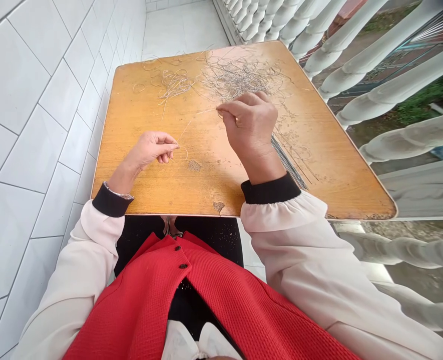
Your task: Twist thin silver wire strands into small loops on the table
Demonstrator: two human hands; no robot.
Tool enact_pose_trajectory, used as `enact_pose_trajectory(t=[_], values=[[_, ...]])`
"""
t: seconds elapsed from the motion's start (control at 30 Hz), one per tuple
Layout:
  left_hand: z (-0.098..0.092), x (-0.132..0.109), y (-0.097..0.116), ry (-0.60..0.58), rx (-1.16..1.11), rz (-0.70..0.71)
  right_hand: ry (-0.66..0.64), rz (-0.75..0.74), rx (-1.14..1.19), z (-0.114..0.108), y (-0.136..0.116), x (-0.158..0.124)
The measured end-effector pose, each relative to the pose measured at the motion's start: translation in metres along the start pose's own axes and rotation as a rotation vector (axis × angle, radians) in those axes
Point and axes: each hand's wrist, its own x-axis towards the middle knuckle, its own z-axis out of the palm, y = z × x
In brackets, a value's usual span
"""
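The left hand (pixel 151 149) and right hand (pixel 249 122) are pinching a thin wire strand (pixel 184 132), each grip pressing thumb and fingertips together; it is seemingly spanning them above the wooden surface (pixel 149 192), before a wire tangle (pixel 244 79). They are apparently drawing it straight; the next move is likely calling for even tension.
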Motion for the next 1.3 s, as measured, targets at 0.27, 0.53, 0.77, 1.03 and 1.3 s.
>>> enact_pose_trajectory(t=[0.27,0.53,0.77,1.03,1.3], values=[[0.003,0.011,-0.016,0.172,0.142,0.109,0.174,-0.176,0.119,-0.001,-0.015,-0.011],[-0.005,0.022,-0.041,0.298,0.526,0.514,-0.250,0.120,0.854,-0.008,-0.043,-0.018],[-0.012,0.022,-0.046,0.352,0.647,0.661,-0.645,0.229,1.031,-0.008,-0.041,-0.015],[0.000,0.013,-0.022,0.454,0.245,0.322,-0.215,-0.102,0.392,0.008,-0.050,-0.030],[0.000,0.010,-0.014,0.309,-0.185,-0.050,-0.080,-0.371,-0.054,0.021,-0.048,-0.038]])
